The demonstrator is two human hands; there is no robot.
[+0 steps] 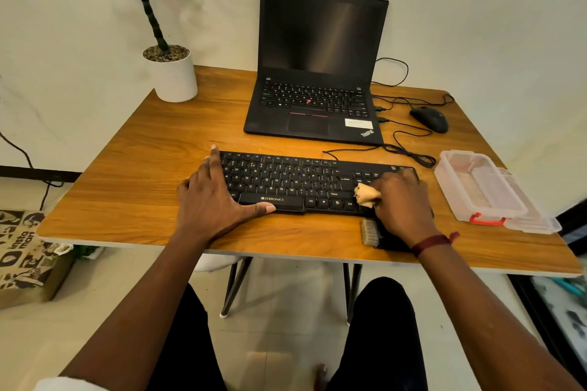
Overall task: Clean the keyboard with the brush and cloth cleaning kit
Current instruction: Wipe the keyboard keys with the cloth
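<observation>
Head view, left hand splayed flat bracing black keyboard, right hand seemingly bunching tan cloth on its right keys.

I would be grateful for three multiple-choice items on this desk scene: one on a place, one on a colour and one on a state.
1. Where does the brush lie? A in the plant pot; B on the table, just before the keyboard's right end; C on the floor.
2. What colour is the latch on the clear box? A blue; B green; C red.
3. The right hand is: A gripping the cloth on the keyboard; B flat and empty; C lifting the mouse.
Answers: 1 B, its bristles show on the wood by the near edge; 2 C, a red clip sits at its near end; 3 A, it curls round the cream cloth.
</observation>
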